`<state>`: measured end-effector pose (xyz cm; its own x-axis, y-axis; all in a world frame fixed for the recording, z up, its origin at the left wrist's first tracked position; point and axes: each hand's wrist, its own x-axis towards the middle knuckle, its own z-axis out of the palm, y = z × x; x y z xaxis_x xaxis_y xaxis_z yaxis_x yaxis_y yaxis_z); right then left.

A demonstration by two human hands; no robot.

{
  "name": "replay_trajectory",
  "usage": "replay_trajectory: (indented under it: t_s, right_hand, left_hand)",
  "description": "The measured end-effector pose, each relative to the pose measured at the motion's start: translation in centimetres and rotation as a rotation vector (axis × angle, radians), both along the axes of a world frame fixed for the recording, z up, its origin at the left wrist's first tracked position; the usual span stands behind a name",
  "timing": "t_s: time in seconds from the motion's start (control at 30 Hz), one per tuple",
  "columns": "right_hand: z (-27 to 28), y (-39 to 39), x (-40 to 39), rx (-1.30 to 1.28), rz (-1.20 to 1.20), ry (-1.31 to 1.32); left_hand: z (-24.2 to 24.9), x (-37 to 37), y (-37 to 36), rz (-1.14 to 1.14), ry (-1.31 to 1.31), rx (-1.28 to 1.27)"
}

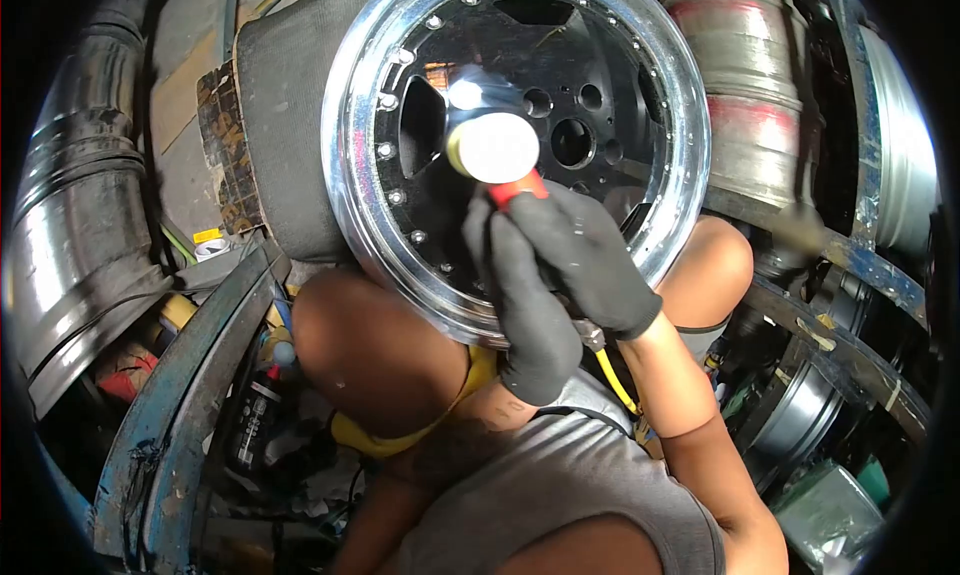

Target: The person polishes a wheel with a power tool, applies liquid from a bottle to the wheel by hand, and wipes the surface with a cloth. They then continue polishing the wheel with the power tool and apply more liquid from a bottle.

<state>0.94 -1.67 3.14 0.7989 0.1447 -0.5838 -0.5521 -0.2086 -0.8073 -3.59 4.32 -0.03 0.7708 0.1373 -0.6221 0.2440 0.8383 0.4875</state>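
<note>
Both my hands wear black gloves and come together over the lower part of a polished wheel rim. The rim has a black spoked centre and a bright lip ringed with bolts. My right hand is closed around a small air polisher, whose red head shows above the fingers. A round white pad with a yellowish edge faces up from it, over the black centre. Pressed close beside it, my left hand is also closed on the polisher. Most of the tool's body is hidden by the gloves.
A yellow hose runs from a metal fitting near my wrists. Behind the rim is a dark padded surface. Stacked metal barrels stand at right, with more on the left. A black bottle is at lower left.
</note>
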Motion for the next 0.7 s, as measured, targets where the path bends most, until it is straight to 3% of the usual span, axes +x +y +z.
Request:
replay_trajectory:
  t_s: [0.1,0.17,0.3,0.33,0.4,0.5,0.6,0.7]
  right_hand:
    - [0.6,-1.3,-1.4,-0.052,-0.158,0.000]
    - [1.1,-2.1,-1.9,-0.128,-0.124,-0.026]
    - [0.8,-1.4,-1.9,-0.123,-0.144,-0.023]
    - [0.4,-1.2,-1.7,-0.093,-0.070,-0.028]
    - [-0.4,-0.8,-0.9,-0.037,0.080,-0.051]
    - [-0.8,-0.8,-0.3,-0.182,0.466,-0.383]
    - [-1.4,-1.6,-0.9,-0.195,0.420,-0.420]
    - [-0.7,-2.5,-2.3,-0.148,0.119,-0.292]
  left_hand:
    - [0.4,-0.1,-0.9,-0.175,0.036,0.087]
    - [0.7,-0.1,-1.1,-0.236,0.009,0.085]
    - [0.7,-0.3,-1.2,-0.120,0.082,-0.020]
    - [0.5,-0.4,-0.8,-0.092,0.150,-0.112]
    - [0.1,-0.9,-0.9,0.058,0.100,-0.041]
    - [-1.3,-2.7,0.4,-0.071,-0.138,-0.062]
    - [-2.3,-2.8,-0.1,-0.120,-0.074,-0.074]
    - [-1.2,-1.7,-1.4,-0.189,0.031,-0.038]
